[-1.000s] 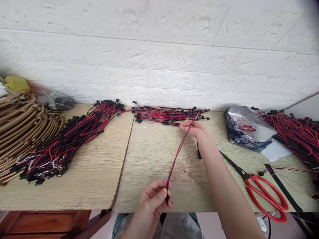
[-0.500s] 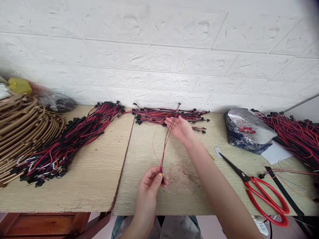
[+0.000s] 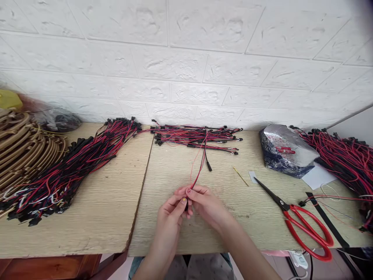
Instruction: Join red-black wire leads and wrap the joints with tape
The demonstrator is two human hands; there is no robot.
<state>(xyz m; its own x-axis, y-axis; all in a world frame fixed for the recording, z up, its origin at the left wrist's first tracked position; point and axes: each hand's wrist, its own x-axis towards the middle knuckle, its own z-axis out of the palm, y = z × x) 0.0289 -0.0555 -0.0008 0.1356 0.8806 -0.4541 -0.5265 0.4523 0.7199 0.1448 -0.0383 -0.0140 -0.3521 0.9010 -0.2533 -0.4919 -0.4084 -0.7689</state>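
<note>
Heaped wire bundles [image 3: 87,161] and large scissors [image 3: 284,206] on bare tabletops [image 3: 107,212] suggest a small workshop.

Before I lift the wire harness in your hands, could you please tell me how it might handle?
The wire harness would probably flop, since its slender length curves. It is likely light, being a few thin wires. Its far end overlaps the wire pile in this view, so it might snag.

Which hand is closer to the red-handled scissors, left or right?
Right. The right hand pinches the wires to the left of the scissors; the left hand, on the same wires, sits farther left, with the right hand between them.
</note>
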